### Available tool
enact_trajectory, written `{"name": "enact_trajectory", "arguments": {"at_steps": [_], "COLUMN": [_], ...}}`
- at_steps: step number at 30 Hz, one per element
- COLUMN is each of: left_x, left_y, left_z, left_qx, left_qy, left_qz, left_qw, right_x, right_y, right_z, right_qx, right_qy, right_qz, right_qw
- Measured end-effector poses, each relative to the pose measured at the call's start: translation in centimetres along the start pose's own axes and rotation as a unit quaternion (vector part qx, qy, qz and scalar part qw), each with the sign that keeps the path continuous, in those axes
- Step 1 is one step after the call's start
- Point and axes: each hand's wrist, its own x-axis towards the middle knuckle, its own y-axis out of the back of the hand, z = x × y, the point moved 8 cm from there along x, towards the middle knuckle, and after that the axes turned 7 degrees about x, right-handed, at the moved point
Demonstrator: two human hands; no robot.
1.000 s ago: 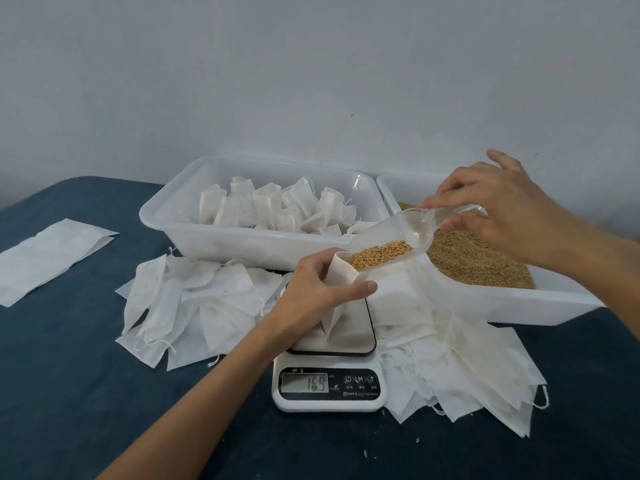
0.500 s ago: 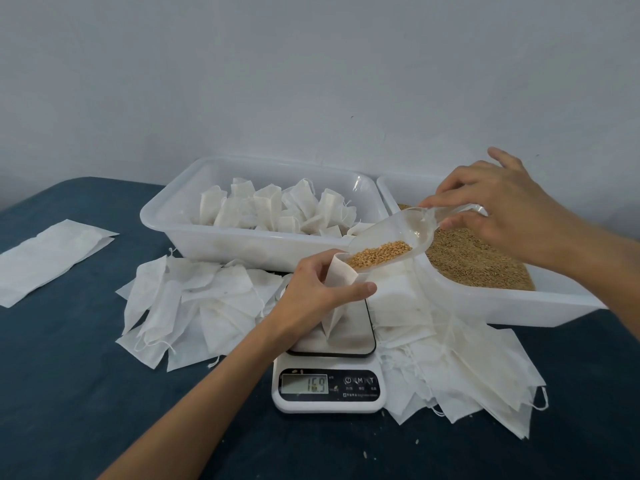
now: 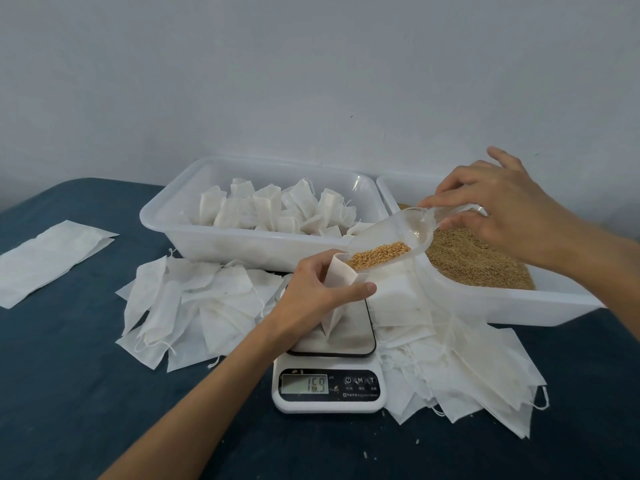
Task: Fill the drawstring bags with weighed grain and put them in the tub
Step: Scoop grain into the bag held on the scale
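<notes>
My left hand (image 3: pixel 317 292) holds a white drawstring bag (image 3: pixel 337 296) upright with its mouth open, its bottom resting on the scale (image 3: pixel 329 375), whose display reads 16.9. My right hand (image 3: pixel 498 206) grips the handle of a clear plastic scoop (image 3: pixel 398 237) tilted down to the left, its lip at the bag's mouth. Golden grain (image 3: pixel 379 254) lies in the scoop's lower end. Behind stands a white tub (image 3: pixel 242 240) with several filled bags. To the right a second tub (image 3: pixel 502 303) holds loose grain.
Heaps of empty white bags lie left (image 3: pixel 194 306) and right (image 3: pixel 467 375) of the scale on the dark blue cloth. A flat stack of bags (image 3: pixel 48 258) sits at the far left. A pale wall rises close behind the tubs.
The scoop has tipped slightly and its grain has slid toward the bag's mouth. Both hands stay almost still and the scale reading is unchanged.
</notes>
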Motion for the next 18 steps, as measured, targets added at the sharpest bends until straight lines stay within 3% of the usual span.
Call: {"name": "enact_trajectory", "arguments": {"at_steps": [18], "left_x": [-0.15], "left_y": [0.12], "left_z": [0.03], "left_qx": [0.007], "left_qy": [0.014], "left_qz": [0.006], "left_qw": [1.0], "right_x": [-0.02], "right_y": [0.02], "right_z": [0.11], "right_qx": [0.0], "right_qy": [0.003], "right_qz": [0.002], "right_qw": [1.0]}}
